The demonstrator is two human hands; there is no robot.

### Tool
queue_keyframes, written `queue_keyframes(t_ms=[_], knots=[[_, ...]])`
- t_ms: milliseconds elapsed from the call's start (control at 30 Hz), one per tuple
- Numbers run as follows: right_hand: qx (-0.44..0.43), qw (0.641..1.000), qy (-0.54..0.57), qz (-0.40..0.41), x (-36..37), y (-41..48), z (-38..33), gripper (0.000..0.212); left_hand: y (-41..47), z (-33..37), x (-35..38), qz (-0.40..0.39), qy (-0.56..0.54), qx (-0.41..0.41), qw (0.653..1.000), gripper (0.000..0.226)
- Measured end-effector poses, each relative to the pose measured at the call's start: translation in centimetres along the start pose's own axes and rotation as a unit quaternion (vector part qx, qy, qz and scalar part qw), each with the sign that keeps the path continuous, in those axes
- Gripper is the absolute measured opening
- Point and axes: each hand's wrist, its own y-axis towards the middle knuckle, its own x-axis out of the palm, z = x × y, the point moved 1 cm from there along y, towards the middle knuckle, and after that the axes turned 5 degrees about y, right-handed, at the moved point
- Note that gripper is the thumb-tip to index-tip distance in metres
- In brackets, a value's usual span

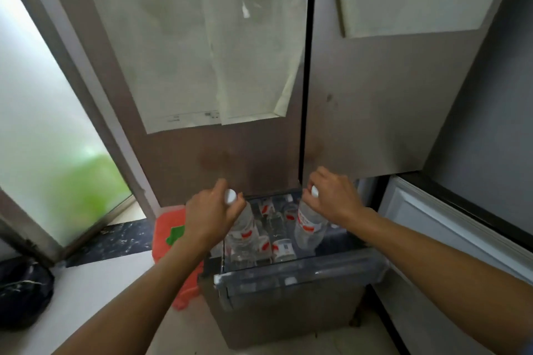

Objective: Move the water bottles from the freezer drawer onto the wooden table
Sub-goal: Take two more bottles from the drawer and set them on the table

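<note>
The freezer drawer (300, 282) stands pulled out at the bottom of the fridge, with several clear water bottles (284, 248) with red labels inside. My left hand (209, 217) grips one bottle (245, 228) by its neck, just under the white cap, above the drawer's left side. My right hand (334, 197) grips a second bottle (308, 225) at its neck, lifted over the drawer's right side. Both bottles hang nearly upright. The wooden table is out of view.
The closed fridge doors (360, 101) with taped papers (190, 46) rise behind the drawer. An open white lower door (450, 236) juts out at right. An orange cloth (173, 236) lies left of the drawer, a dark bag (23, 291) at far left, and a frosted glass door (43, 124) beyond it.
</note>
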Motion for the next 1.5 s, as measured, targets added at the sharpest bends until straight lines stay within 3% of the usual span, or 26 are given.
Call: queue_keyframes(t_ms=[133,300,567,733,933,1300,1500], knots=[[-0.079,0.996,0.02,0.027,-3.7,1.3,-3.4,0.021,-2.0,0.7,-4.8,0.077,0.034,-0.04,0.996,0.027],[-0.158,0.985,0.065,0.004,-5.5,0.3,-8.2,0.023,-9.6,1.1,-9.9,0.126,0.079,-0.124,0.981,0.033],[-0.297,0.934,0.13,-0.149,-2.4,-9.7,-21.1,0.024,-30.2,-0.6,-15.8,0.016,0.19,-0.312,0.931,0.031],[-0.404,0.874,0.136,-0.235,-0.6,-18.7,-31.4,0.026,-44.6,-1.7,-21.1,-0.01,0.227,-0.43,0.874,0.037],[-0.504,0.808,0.156,-0.262,-1.1,-30.4,-45.6,0.029,-60.8,-2.1,-29.7,0.015,0.233,-0.561,0.794,0.027],[-0.597,0.712,0.208,-0.305,-3.0,-52.5,-71.4,0.026,-86.6,-2.7,-46.7,0.053,0.292,-0.652,0.698,0.027],[-0.67,0.647,0.212,-0.297,-3.3,-60.6,-83.4,0.022,-97.5,-3.6,-51.8,0.1,0.277,-0.728,0.619,0.028]])
